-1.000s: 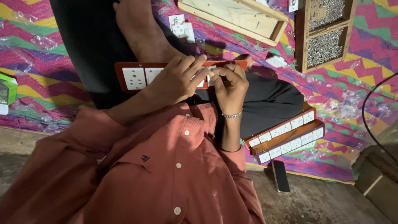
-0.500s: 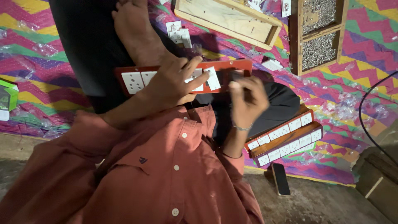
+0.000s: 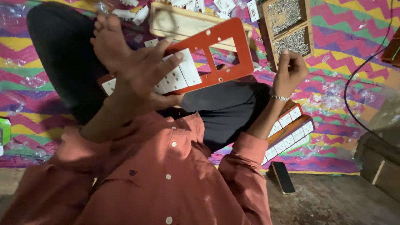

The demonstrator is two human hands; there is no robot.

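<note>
My left hand [image 3: 139, 79] grips an orange-red switchboard panel [image 3: 227, 46] and holds it up, tilted, over my lap. White socket modules [image 3: 179, 75] fill the panel's left part, and two rectangular cut-outs on its right stand empty. My right hand [image 3: 288, 71] is raised apart from the panel, to its right, just below a wooden tray of small screws [image 3: 290, 26]. Its fingers are curled shut, and I cannot see anything between them. A thin bracelet sits on that wrist.
I sit on a bright zigzag mat [image 3: 341, 50] in black trousers and a salmon shirt. A wooden frame [image 3: 183, 23] and loose white sockets [image 3: 225, 5] lie ahead. Stacked filled panels [image 3: 291, 129], a phone [image 3: 283, 177], a black cable [image 3: 348, 96] and a wooden box [image 3: 381, 162] are at right.
My right hand has let go of the panel and swung up to the right, towards the screw tray. My left hand has lifted and tilted the panel, showing its empty cut-outs.
</note>
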